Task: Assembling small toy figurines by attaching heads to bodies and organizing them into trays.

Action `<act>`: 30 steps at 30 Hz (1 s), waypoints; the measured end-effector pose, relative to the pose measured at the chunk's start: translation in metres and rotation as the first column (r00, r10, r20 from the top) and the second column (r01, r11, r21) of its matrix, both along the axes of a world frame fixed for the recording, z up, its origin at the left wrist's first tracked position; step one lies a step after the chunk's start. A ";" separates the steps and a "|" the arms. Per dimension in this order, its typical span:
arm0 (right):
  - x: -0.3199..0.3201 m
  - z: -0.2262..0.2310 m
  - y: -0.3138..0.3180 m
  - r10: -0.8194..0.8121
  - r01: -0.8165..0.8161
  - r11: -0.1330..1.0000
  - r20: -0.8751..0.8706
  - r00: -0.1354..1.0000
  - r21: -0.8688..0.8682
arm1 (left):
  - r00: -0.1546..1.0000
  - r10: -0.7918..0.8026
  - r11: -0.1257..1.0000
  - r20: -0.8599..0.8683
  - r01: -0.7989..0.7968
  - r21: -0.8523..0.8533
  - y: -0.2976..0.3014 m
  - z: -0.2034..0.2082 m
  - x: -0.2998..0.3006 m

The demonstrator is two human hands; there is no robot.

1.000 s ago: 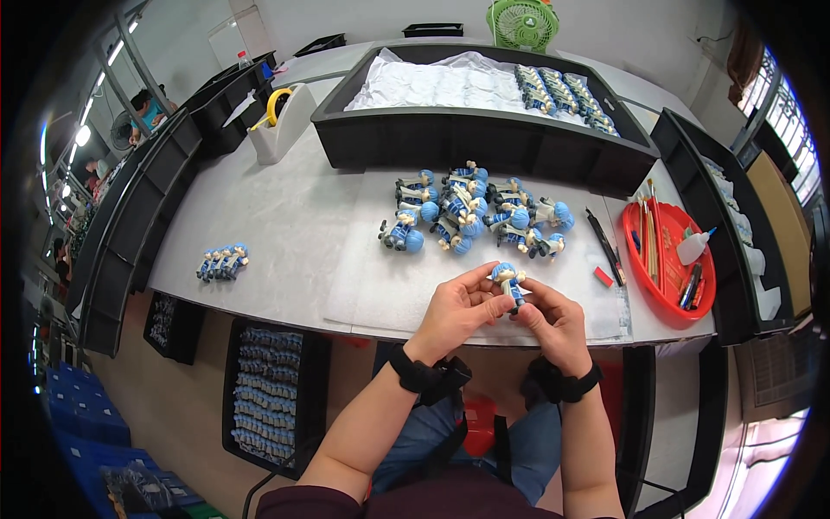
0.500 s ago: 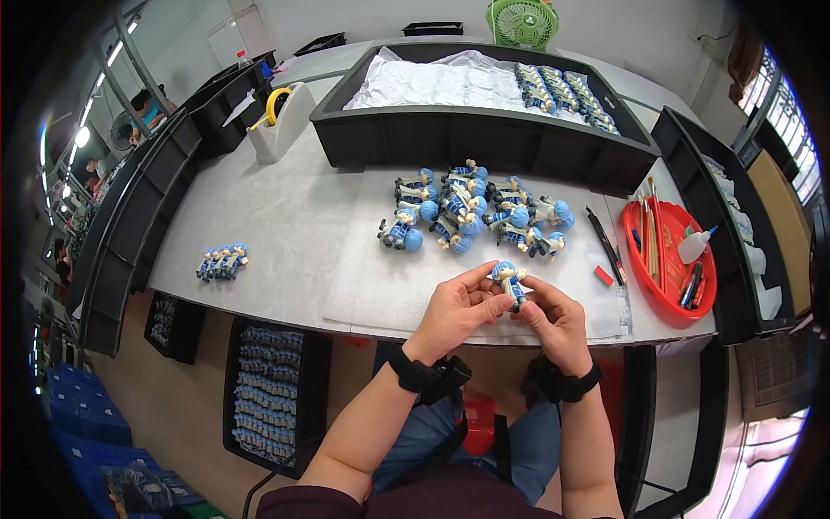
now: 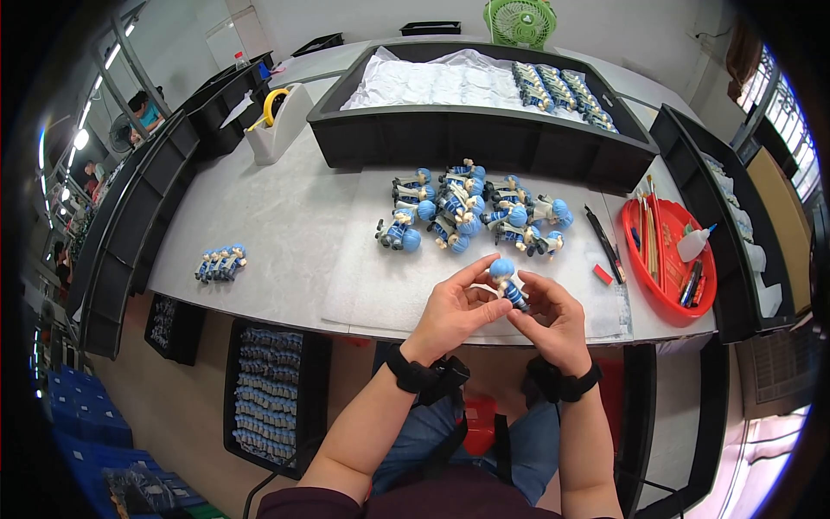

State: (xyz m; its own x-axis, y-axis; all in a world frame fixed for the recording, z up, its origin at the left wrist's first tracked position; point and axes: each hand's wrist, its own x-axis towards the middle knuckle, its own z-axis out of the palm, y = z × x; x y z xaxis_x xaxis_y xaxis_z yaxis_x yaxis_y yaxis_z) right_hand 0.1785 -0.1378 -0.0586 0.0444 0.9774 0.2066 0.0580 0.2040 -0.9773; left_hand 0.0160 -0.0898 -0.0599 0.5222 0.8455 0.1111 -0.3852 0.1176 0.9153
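Observation:
A small blue-haired figurine (image 3: 508, 284) in a blue and white outfit is held above the near edge of the table. Fingers and thumb of my left hand (image 3: 462, 307) grip it from the left. My right hand (image 3: 553, 316) closes on it from the right, its thumb low by the figurine's feet. Just beyond my hands, a loose pile of matching figurines (image 3: 458, 212) lies on a white foam sheet (image 3: 389, 290). A short row of the same figurines (image 3: 221, 264) lies farther left on the table.
A black tray (image 3: 484, 138) with white lining and rows of figurines stands at the back. To the right sit a red basket (image 3: 635, 281) of brushes and pens, a black pen-like tool (image 3: 603, 242) and a red piece (image 3: 603, 274). A tape dispenser (image 3: 285, 130) is at back left.
The figurine has been turned between my fingers; it now leans with its head to the upper left. My right thumb has shifted slightly left. The pile looks unchanged.

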 end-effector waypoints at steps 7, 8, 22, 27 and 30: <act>0.000 0.004 0.001 -0.036 0.009 0.988 0.170 0.985 0.155 | 0.999 0.039 0.996 -0.002 -0.039 -0.081 0.002 -0.004 -0.005; -0.001 0.006 0.000 -0.040 0.008 0.984 0.177 0.983 0.178 | 0.999 0.029 0.995 0.023 -0.027 -0.098 0.002 -0.005 -0.005; 0.010 0.001 -0.008 0.001 0.001 1.000 -0.199 0.980 0.012 | 0.999 0.051 0.999 -0.010 -0.051 -0.009 -0.002 0.003 -0.003; 0.092 0.016 -0.080 -0.101 0.115 0.993 -0.261 0.960 0.040 | 0.992 0.075 0.997 -0.105 -0.073 0.025 -0.001 -0.004 0.004; 0.165 0.013 -0.127 -0.406 0.428 0.901 -0.212 0.889 0.069 | 0.979 0.122 0.990 -0.164 -0.108 0.092 -0.002 -0.003 -0.003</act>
State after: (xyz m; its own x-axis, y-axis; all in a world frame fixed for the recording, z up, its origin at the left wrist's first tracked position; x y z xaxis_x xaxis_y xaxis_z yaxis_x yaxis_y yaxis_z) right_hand 0.3439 -0.2649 -0.0460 0.4915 0.8313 0.2597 -0.0204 0.3091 -0.9508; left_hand 0.0135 -0.0919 -0.0625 0.4388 0.8928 0.1016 -0.2311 0.0029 0.9729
